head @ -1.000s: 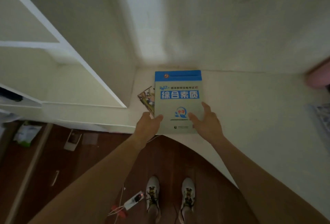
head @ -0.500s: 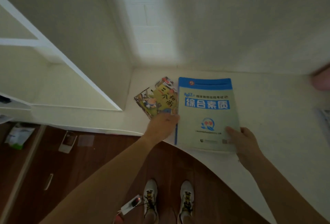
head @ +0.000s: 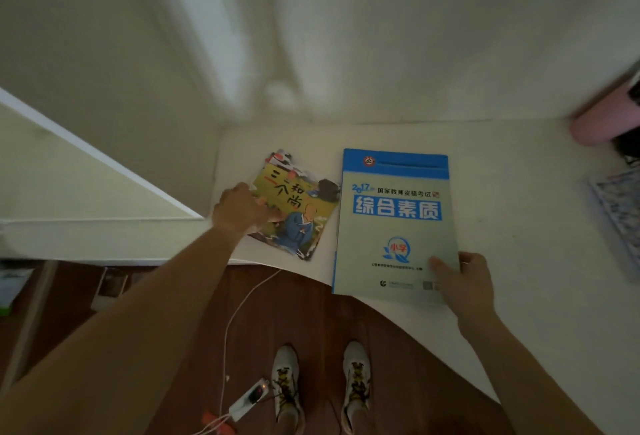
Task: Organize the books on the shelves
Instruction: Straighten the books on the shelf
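Note:
A large grey book with a blue top band [head: 394, 226] lies flat on the white desk [head: 519, 226], its lower edge over the desk's front rim. My right hand [head: 464, 278] grips its lower right corner, thumb on the cover. To its left lies a tilted yellow picture book [head: 298, 209] on top of other thin books. My left hand [head: 242, 209] rests on that picture book's left edge, fingers curled onto the cover. White shelves [head: 86, 192] stand at the left.
A pink object [head: 602, 123] sits at the desk's far right, with a patterned item [head: 620, 213] below it. On the wooden floor lie a power strip with a white cable [head: 249, 396] and my shoes [head: 322, 382]. A wall rises behind the desk.
The grey book has slid to the right off the picture book. My right hand moved with it to its lower right corner. My left hand shifted left onto the uncovered picture book.

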A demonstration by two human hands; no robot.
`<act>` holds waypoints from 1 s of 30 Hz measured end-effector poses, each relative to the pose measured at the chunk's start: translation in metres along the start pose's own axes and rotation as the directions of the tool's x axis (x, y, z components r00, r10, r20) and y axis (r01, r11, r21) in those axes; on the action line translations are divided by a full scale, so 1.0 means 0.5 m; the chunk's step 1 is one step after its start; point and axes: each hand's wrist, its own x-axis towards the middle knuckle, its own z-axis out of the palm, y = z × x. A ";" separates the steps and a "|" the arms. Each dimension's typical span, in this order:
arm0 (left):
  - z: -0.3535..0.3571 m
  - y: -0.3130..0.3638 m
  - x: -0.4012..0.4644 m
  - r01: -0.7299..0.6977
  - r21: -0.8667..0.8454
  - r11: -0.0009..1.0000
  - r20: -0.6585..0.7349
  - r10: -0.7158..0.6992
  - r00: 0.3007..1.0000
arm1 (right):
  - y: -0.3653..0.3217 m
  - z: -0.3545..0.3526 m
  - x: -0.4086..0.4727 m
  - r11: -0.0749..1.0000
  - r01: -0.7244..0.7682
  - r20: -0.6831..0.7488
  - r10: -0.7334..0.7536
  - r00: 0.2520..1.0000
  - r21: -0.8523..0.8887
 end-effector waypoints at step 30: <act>0.167 0.192 -0.274 -0.293 -0.843 0.451 -0.052 0.472 0.880 | -0.117 -0.052 -0.020 0.839 0.270 0.249 -0.421 0.872 0.472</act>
